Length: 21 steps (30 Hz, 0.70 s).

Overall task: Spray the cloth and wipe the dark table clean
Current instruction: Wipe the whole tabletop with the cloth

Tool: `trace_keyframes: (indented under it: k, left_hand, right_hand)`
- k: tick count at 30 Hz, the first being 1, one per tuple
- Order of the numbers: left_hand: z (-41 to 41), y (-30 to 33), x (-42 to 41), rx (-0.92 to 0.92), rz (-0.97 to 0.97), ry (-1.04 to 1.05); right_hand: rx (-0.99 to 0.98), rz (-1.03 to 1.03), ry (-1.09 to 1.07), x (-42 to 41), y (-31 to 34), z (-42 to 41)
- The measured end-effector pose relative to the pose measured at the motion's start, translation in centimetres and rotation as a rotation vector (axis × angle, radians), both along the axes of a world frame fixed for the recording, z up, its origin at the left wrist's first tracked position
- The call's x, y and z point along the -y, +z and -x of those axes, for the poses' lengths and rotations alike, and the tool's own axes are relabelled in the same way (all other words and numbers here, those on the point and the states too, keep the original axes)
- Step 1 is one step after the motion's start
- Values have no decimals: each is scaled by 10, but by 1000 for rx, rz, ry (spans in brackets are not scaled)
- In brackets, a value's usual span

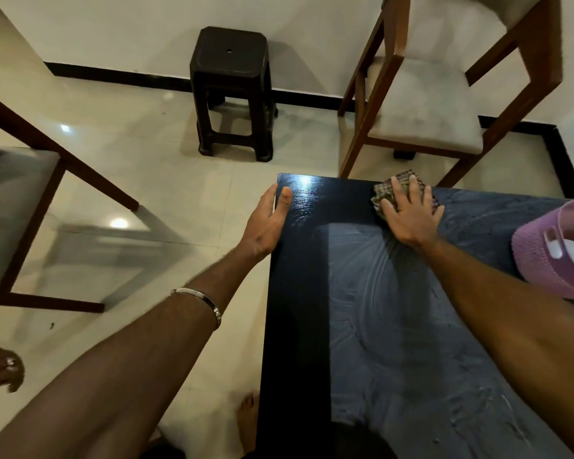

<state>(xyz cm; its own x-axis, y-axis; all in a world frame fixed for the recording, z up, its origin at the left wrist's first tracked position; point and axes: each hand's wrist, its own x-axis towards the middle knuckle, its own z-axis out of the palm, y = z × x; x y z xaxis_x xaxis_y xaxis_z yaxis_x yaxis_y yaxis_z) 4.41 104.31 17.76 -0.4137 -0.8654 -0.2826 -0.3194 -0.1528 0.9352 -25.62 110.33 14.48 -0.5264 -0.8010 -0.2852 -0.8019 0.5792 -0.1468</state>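
Head view: right hand [411,215] flat, fingers spread, pressing on cloth [383,193]. Cloth bunched under fingers, sticking out at 11 o'clock of hand, near far edge of dark table [362,326]. Left hand [267,223] open, thumb on table's left edge. Purple basket [544,260] at 3 o'clock of right hand.

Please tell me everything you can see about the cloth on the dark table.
The small checked woven cloth, brownish and grey, lies bunched near the far edge of the glossy dark table. The right hand presses flat on it with spread fingers, hiding most of it. Pale wipe streaks mark the tabletop nearby.
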Motion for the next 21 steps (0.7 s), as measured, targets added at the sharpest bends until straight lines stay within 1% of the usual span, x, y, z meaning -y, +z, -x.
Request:
trace_keyframes:
  k: [2, 3, 4, 7, 9, 11, 12, 14, 16, 18, 20, 21]
  left_hand:
    - [-2, 2, -3, -2, 18, -27]
    - [-4, 2, -4, -3, 36, -24]
    - [-5, 4, -5, -4, 60, -15]
    - [-7, 8, -11, 39, 141, 23]
    - [-7, 8, -17, 73, 149, -4]
    - [-5, 9, -27, 126, 143, -42]
    - [-4, 10, -32, 140, 151, -57]
    - [-3, 15, -44, 155, 182, -94]
    - [-4, 19, -57, 166, 193, -132]
    - [-7, 22, -70, 182, 173, -150]
    - [-12, 23, -82, 195, 155, -161]
    - [-16, 24, -89, 200, 158, -169]
  right_hand:
    - [7, -6, -78, 1, -1, -15]
    - [9, 7, -72, 2, -2, -31]
    - [4, 24, -23, 4, -2, -52]
    - [-13, 43, 210, 0, -2, -130]
    - [-7, 48, 361, -14, 0, -171]
    - [31, 44, 510, -37, 1, -182]
    - [33, 47, 548, -49, 0, -175]
    - [16, 59, 476, -75, 0, -142]
    - [-14, 28, 285, -104, -2, -100]
    - [-6, -12, 70, -131, 0, -65]
    - [-5, -23, -109, -150, 4, -62]
    - [-4, -24, -164, -154, 5, -73]
